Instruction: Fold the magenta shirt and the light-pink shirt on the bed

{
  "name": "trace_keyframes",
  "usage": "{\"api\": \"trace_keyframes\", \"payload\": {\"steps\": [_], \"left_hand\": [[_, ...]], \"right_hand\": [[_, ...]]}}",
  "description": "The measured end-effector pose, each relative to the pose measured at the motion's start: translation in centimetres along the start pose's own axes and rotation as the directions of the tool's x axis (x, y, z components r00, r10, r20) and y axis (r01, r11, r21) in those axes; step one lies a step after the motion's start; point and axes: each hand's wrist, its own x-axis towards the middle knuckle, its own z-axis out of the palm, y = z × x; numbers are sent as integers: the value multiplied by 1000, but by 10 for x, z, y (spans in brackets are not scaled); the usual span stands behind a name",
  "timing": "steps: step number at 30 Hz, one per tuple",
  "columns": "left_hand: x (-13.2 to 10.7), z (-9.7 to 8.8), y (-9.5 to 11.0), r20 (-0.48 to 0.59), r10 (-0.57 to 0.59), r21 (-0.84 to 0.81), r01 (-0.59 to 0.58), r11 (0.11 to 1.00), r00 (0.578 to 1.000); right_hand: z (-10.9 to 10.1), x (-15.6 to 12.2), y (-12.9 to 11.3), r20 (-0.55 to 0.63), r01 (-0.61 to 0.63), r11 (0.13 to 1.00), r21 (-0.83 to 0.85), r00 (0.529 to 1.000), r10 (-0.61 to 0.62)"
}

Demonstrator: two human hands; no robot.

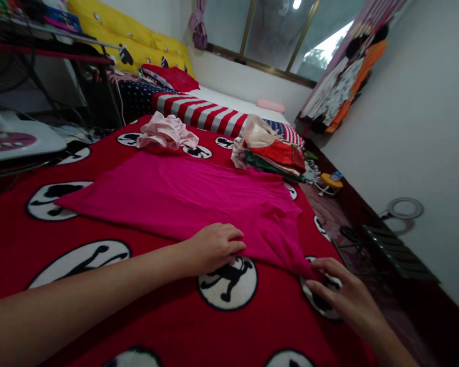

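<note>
1. The left hand (214, 248) lies flat on the bottom edge of the pink T-shirt (176, 196). Its fingers (233, 235) sit close together and hold nothing.
2. The right hand (342, 291) is by the shirt's corner. Its fingers (325, 265) are curved and a little apart, and they touch the cloth. I cannot tell if they pinch it.
3. The shirt lies flat and smooth on a soft red blanket (99, 326) with big round white spots.
4. Past the shirt sits a crumpled pale pink cloth (166, 132).
5. Beside that is a stack of folded clothes (271, 158), red, green and cream.
6. Further back lies a striped red and white cloth (199, 116), and a puffy yellow quilt (130, 46) leans by the wall.
</note>
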Motion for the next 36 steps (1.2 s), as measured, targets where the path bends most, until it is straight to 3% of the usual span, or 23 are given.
{"api": "trace_keyframes", "payload": {"steps": [3, 9, 11, 16, 20, 24, 28, 30, 33, 36], "left_hand": [[2, 9, -1, -40, -46, 22, 47, 999, 998], [1, 5, -8, -82, -87, -78, 81, 994, 993], [0, 2, -8, -85, -102, -118, 91, 989, 991], [-2, 1, -5, -72, -86, -92, 79, 993, 994], [-2, 5, -4, -83, -103, -91, 96, 991, 991], [-4, 9, -4, -88, -95, -61, 90, 994, 992], [-6, 8, -3, -83, -82, -74, 76, 994, 993], [-5, 5, -2, -80, -92, -90, 85, 992, 993], [3, -5, 1, -32, -102, -128, 97, 987, 994], [25, -15, 4, -24, -113, -168, 107, 980, 993]], "right_hand": [[5, -4, 3, -19, 55, 997, 62, 998, -54], [-1, 3, 12, -144, -114, 979, 171, 980, 140], [-3, 5, 18, -134, -88, 986, 139, 985, 106], [-6, 9, 18, 38, 71, 994, -86, 997, -68], [-2, 8, 3, -94, 87, 988, -125, 991, -99], [8, 12, -9, -112, 73, 997, 7, 991, -72], [10, 22, -11, -197, -152, 938, 311, 956, 220], [9, 28, -12, -182, -183, 868, 461, 938, 294], [9, 33, -17, -82, -199, 814, 545, 954, 288], [11, 30, -20, -30, -143, 855, 498, 983, 181]]}}
